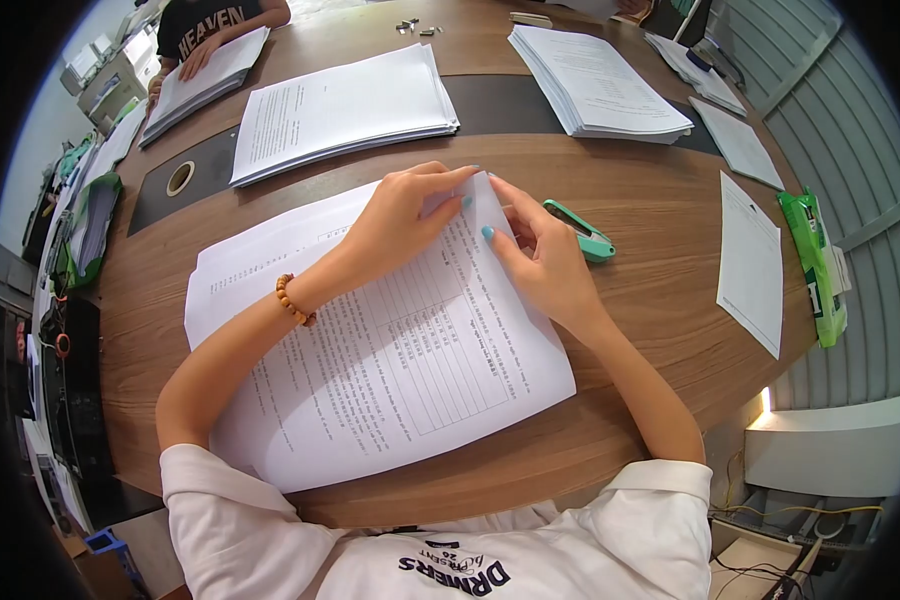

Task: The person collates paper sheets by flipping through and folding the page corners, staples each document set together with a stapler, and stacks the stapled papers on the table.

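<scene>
Printed sheets of paper [400,330] lie on the table in front of me, turned at an angle and covered in text and a table grid. My left hand [415,210] reaches across them, its thumb and index finger pinched at the far corner. At that same corner, my right hand [545,255] grips the right edge, thumb on top and the other fingers partly hidden behind the paper. A teal stapler [582,232] rests on the table just beyond my right hand's fingers.
Paper stacks stand at the back centre [345,110] and back right [600,85]. A person's hand [200,60] rests on another stack at far left. Single sheets [750,260] and a green packet [815,265] line the right edge. A round cable hole [180,178] is at left.
</scene>
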`<state>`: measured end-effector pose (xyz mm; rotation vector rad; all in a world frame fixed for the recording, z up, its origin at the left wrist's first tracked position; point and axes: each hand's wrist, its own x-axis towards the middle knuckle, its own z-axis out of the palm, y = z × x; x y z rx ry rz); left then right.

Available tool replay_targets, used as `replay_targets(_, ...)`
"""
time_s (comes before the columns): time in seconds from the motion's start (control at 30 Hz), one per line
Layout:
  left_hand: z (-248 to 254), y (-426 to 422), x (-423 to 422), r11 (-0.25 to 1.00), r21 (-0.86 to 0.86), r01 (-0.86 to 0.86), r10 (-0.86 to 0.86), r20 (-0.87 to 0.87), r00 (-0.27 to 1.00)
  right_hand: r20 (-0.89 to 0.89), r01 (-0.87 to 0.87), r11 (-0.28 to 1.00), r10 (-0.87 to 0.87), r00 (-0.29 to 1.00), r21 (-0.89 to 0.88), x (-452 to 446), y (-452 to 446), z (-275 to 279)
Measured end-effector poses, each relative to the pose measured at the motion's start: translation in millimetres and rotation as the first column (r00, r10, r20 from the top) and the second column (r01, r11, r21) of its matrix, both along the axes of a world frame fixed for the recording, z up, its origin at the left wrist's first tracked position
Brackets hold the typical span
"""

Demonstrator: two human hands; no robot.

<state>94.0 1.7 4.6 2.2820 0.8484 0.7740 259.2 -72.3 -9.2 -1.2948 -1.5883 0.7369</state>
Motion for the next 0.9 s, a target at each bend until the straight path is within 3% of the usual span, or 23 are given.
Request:
replay_targets(0.3,-5,-2,0,0.998,0.060,0.009,-0.010,0.022,1.000,0.028,0.060,0.998,-0.060,0.998,0.022,-2,2,1)
replay_targets(0.37,-5,-4,1,0.996,0.085,0.015,-0.018,0.027,0.999,-0.182,0.125,0.991,-0.130,0.975,-0.041,-4,7,-4)
replay_targets(0.57,-7,-6,2,0.996,0.088,0.022,-0.027,0.057,0.998,-0.171,0.180,0.983,-0.183,0.968,-0.032,-6,9,-7)
replay_targets(0.67,-4,-5,1,1.000,-0.001,0.009,-0.009,0.076,0.997,-0.185,0.168,0.986,-0.167,0.968,-0.010,-4,10,-7)
replay_targets(0.73,-6,3,-2,0.959,-0.274,0.069,-0.018,0.185,0.983,-0.193,0.166,0.986,-0.163,0.967,-0.001,-5,11,-9)
replay_targets(0.83,-7,8,-1,0.919,-0.383,0.091,0.041,0.324,0.945,-0.216,0.162,0.987,-0.160,0.963,-0.011,-6,10,-4)
replay_targets(0.9,-4,8,-2,0.921,-0.383,0.065,0.049,0.282,0.958,-0.230,0.160,0.986,-0.164,0.959,-0.035,-5,10,-4)
